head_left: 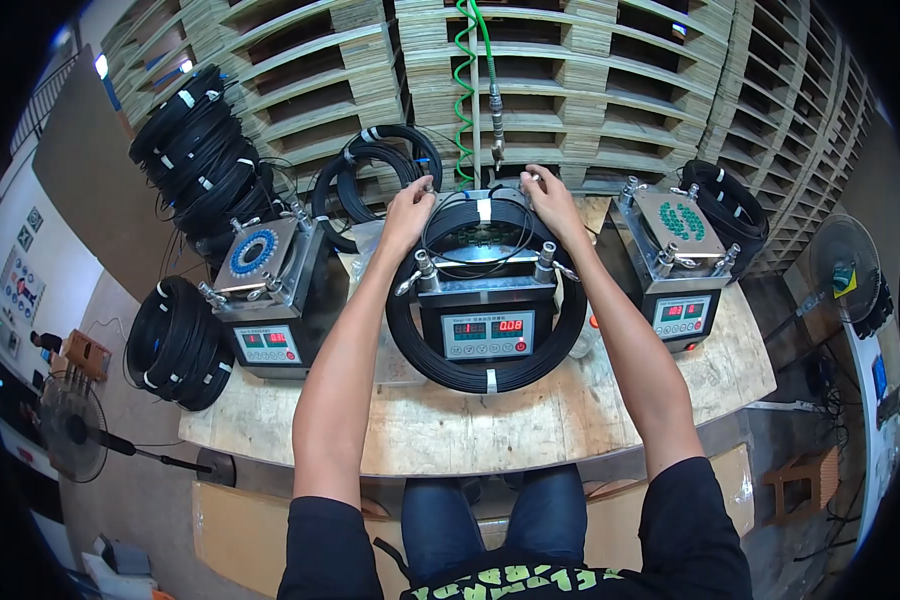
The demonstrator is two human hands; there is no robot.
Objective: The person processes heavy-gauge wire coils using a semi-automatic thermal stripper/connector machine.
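Observation:
My left hand [410,213] is closed at the rear left corner of the middle machine [435,322], its fingers around a small metal clamp lever. At the rear right corner my right hand [553,203] pinches the matching lever. Both levers are mostly hidden by my fingers. A large coil of black cable [490,378], bound with white tape, rings this machine. Thin black strands loop over its top plate. Two front clamp posts stand at the near corners, and the red display [510,326] reads 0.08.
On the left a similar machine [262,345] carries a blue ring of parts [254,252]. The right machine [680,315] carries green parts [682,220]. Black cable coils [195,150] are stacked at the left. A green air hose [463,90] hangs before wooden pallets [560,65].

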